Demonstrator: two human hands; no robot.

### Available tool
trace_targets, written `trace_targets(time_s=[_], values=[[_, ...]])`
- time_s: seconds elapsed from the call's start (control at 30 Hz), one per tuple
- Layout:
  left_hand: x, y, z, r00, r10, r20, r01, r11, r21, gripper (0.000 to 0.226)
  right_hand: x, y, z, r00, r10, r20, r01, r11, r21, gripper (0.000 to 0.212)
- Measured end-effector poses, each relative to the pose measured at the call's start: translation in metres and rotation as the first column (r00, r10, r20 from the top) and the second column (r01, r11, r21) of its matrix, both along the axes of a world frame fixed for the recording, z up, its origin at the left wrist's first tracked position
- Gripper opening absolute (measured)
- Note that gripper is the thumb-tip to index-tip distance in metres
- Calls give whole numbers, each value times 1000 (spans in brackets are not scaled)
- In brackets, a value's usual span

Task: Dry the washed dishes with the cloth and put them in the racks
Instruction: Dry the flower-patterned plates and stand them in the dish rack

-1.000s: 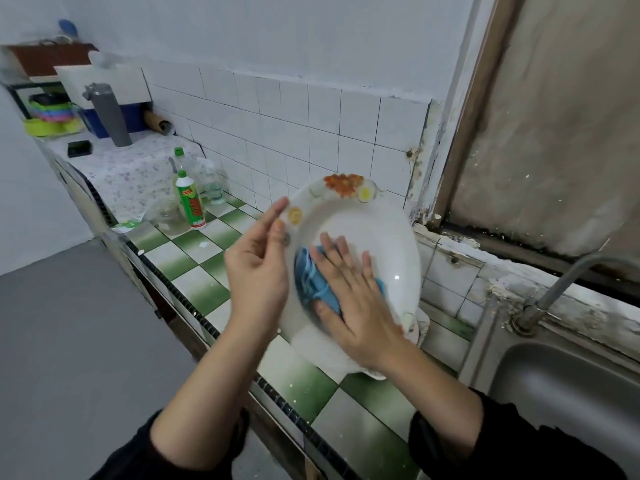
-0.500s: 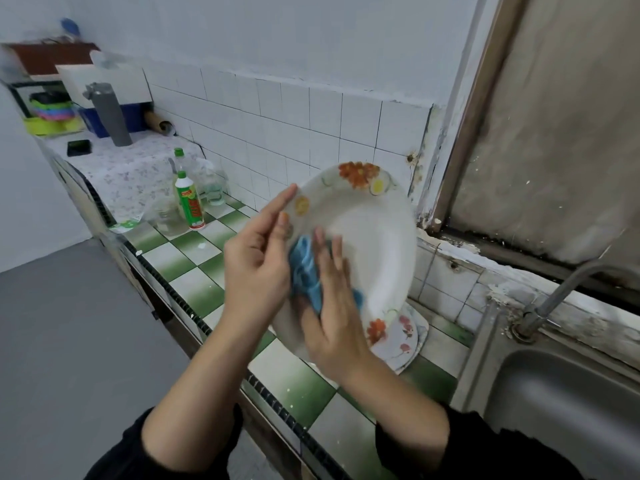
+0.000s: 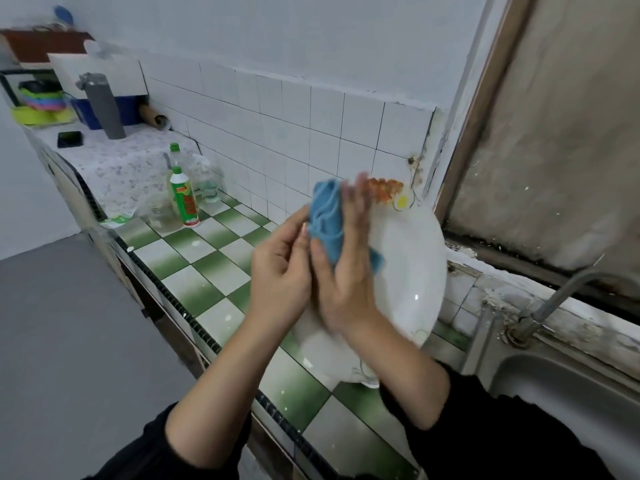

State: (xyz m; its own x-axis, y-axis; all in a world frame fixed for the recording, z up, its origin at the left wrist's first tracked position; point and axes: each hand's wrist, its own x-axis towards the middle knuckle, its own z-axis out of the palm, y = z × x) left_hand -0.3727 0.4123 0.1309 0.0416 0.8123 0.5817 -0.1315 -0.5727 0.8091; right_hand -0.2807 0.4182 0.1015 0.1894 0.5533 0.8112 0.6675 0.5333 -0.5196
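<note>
A white plate [image 3: 408,271] with an orange flower pattern on its rim is held tilted above the green-and-white tiled counter [image 3: 204,268]. My left hand [image 3: 280,271] grips the plate's left edge. My right hand [image 3: 346,265] presses a blue cloth [image 3: 327,216] flat against the plate's upper left face, fingers blurred from motion. Below the held plate, the edge of another white dish [image 3: 363,379] rests on the counter.
Green-capped bottles [image 3: 183,195] and a clear jar [image 3: 161,213] stand at the counter's back left. A steel sink [image 3: 571,403] with a tap [image 3: 554,299] is on the right. A colourful rack [image 3: 41,102], a grey flask [image 3: 104,105] and a black phone [image 3: 69,138] sit at the far left.
My right hand has swept the blue cloth from the plate's middle up to its upper left rim. The plate has turned a little in my left hand.
</note>
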Motion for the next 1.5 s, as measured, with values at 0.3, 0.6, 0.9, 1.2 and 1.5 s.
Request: trace_targets(time_s=[0.3, 0.6, 0.9, 1.2, 1.5], values=[[-35, 21, 9, 993, 41, 112, -35, 998, -54, 33, 70, -29, -86, 906, -168, 388, 275, 931, -240, 62], [-33, 47, -12, 956, 37, 292, 59, 947, -315, 26, 123, -52, -29, 658, -493, -569, 307, 866, -395, 71], [9, 46, -37, 895, -151, 419, 331, 855, -398, 25, 92, -119, -23, 445, -246, -861, -62, 951, -303, 56], [77, 5, -71, 910, -349, 222, 413, 729, -547, 29, 102, -200, -23, 528, -311, -790, 107, 947, -301, 81], [154, -100, -71, 755, -623, -204, 447, 718, -534, 43, 133, -325, -6, 525, -571, -632, 399, 820, -410, 78]])
